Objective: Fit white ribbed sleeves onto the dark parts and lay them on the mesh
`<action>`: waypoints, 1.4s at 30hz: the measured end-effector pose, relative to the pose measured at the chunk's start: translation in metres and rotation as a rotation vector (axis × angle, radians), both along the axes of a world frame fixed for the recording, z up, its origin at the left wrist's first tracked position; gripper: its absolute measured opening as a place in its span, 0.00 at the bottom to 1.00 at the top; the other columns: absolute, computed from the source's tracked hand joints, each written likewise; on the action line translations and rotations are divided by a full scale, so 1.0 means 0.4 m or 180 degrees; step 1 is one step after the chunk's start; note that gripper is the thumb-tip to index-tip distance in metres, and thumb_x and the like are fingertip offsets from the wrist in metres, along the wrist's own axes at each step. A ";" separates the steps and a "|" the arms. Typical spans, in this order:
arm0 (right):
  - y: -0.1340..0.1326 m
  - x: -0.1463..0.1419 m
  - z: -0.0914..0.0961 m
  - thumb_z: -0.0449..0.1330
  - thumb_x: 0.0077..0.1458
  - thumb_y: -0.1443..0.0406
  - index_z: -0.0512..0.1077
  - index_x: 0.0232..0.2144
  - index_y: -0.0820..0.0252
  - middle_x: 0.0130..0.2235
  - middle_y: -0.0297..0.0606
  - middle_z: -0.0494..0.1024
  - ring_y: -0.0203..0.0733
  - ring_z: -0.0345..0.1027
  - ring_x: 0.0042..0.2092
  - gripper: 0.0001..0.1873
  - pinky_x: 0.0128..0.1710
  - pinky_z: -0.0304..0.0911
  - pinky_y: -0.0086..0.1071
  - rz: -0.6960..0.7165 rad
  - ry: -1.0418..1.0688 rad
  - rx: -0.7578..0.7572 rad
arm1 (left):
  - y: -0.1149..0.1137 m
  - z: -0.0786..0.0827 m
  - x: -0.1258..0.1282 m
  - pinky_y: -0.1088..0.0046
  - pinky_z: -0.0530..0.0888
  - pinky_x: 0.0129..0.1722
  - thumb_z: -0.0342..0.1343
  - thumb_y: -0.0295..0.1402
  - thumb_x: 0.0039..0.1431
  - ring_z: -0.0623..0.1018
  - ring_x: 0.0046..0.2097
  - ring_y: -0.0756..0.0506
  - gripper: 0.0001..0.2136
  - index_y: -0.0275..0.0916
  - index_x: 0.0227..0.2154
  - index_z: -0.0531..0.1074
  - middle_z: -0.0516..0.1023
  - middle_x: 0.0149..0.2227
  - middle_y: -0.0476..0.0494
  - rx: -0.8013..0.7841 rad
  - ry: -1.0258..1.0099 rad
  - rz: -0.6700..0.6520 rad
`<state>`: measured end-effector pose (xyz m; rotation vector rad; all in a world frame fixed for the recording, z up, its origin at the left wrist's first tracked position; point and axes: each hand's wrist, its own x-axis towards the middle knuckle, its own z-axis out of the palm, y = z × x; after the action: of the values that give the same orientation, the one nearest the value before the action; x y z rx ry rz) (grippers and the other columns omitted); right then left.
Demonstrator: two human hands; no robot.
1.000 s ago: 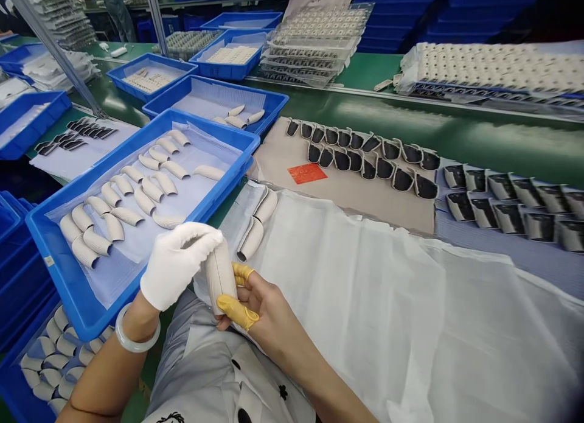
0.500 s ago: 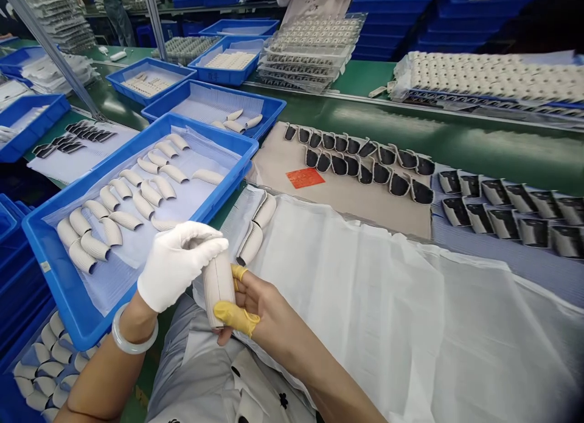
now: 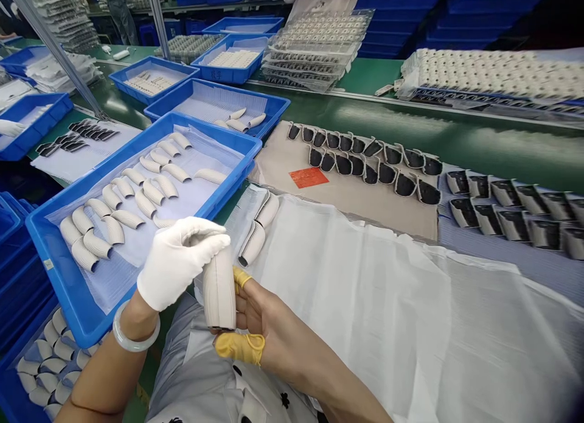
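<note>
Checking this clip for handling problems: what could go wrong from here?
The curved cream piece stands pinched between the gloved left hand and the right hand, so it might slip and drop onto the grey clothing below. Two loose pieces lying side by side near the right hand could be knocked, perhaps scuffing each other.

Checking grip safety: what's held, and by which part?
A curved off-white moulded part, upright: gloved left hand on its top end, right hand's yellow-cotted fingers at its base.

The curved piece is smooth matt cream, the glove white cloth, the finger cot yellow rubber, the tray glossy blue plastic.
</note>
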<state>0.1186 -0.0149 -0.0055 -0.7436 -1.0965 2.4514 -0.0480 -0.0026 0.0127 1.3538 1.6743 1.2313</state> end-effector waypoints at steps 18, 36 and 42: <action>-0.037 -0.011 0.032 0.69 0.45 0.59 0.54 0.60 0.53 0.38 0.37 0.71 0.37 0.68 0.36 0.44 0.40 0.69 0.36 -0.0407 -0.0171 0.0333 | -0.009 0.018 0.006 0.84 0.75 0.32 0.63 0.27 0.48 0.78 0.32 0.53 0.04 0.43 0.28 0.78 0.80 0.30 0.54 0.0486 -0.0384 0.0102; -0.053 -0.037 0.016 0.66 0.50 0.65 0.60 0.52 0.55 0.30 0.29 0.70 0.33 0.62 0.29 0.28 0.31 0.64 0.28 -0.1022 -0.0459 0.1636 | 0.023 -0.046 0.012 0.77 0.68 0.26 0.63 0.43 0.48 0.70 0.25 0.52 0.13 0.38 0.26 0.72 0.71 0.25 0.49 0.0230 -0.2164 -0.0168; -0.050 -0.034 0.014 0.65 0.48 0.66 0.64 0.43 0.58 0.28 0.29 0.67 0.34 0.59 0.28 0.20 0.29 0.61 0.29 -0.0995 -0.0761 0.1797 | 0.018 -0.047 0.015 0.77 0.69 0.26 0.62 0.44 0.49 0.70 0.26 0.52 0.14 0.38 0.27 0.72 0.72 0.26 0.49 0.0167 -0.2031 -0.0111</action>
<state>0.1049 -0.0349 0.0001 -0.9414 -1.5320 1.7035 -0.0421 0.0047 -0.0062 0.8743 1.1668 1.4935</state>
